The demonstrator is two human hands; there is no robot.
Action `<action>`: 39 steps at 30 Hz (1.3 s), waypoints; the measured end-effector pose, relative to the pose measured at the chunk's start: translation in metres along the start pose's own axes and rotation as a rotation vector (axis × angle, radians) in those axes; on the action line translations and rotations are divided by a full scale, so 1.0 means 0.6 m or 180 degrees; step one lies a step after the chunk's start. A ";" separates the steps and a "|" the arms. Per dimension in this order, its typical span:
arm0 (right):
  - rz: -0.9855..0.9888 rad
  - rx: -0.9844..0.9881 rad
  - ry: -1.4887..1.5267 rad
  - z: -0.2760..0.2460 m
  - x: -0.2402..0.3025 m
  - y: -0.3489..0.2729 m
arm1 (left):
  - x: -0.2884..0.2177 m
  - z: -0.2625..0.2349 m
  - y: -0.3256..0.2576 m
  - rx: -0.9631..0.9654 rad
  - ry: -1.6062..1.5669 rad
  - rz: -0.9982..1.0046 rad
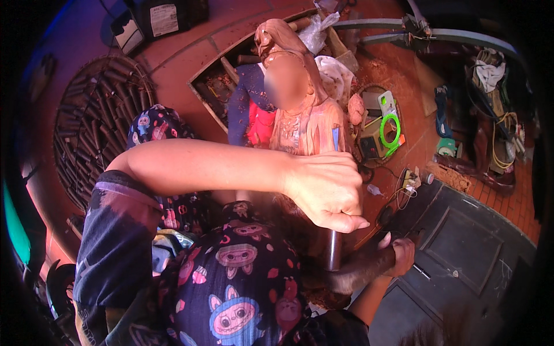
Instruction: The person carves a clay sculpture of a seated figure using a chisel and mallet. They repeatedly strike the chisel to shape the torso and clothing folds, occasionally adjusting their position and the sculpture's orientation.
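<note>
My left hand (329, 193) is closed in a fist around a steel carving chisel (333, 251). The chisel's thin blade end rises above the fist against the carved wooden statue (309, 124), and its thick shaft end points down toward me. My right hand (399, 256) grips a dark wooden mallet (360, 272), whose rounded end is at the chisel's lower end; I cannot tell whether they touch. The reddish-brown statue lies in front of me, carved with drapery folds. My left forearm crosses its lower part and hides it. Dark patterned cloth covers my legs (236, 277).
A round basket (59, 135) of many chisels stands at the left. Behind the statue is a wooden tray (203, 75) with tools and shavings. A bright green ring (390, 135) lies at the right, near a power strip (411, 180). A dark grey panelled board (461, 242) occupies the lower right.
</note>
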State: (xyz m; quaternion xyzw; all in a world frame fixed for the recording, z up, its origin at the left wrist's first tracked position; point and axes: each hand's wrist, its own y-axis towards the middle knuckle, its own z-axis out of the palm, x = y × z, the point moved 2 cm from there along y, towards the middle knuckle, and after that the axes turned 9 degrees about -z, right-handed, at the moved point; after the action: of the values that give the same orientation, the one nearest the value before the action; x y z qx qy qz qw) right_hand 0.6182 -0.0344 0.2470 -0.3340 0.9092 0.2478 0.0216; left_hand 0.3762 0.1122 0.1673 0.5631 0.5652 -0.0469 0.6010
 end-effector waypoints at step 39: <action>0.0959 -0.0672 0.1425 0.036 -0.070 -0.055 | -0.092 0.007 0.044 0.1170 -0.0637 -0.1023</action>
State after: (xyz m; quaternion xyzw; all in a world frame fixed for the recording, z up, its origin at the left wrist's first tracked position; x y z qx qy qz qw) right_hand 0.6688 -0.0209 0.2225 -0.2419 0.8999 0.2615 -0.2516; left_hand 0.3773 0.0868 0.2229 0.5584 0.5671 -0.2991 0.5264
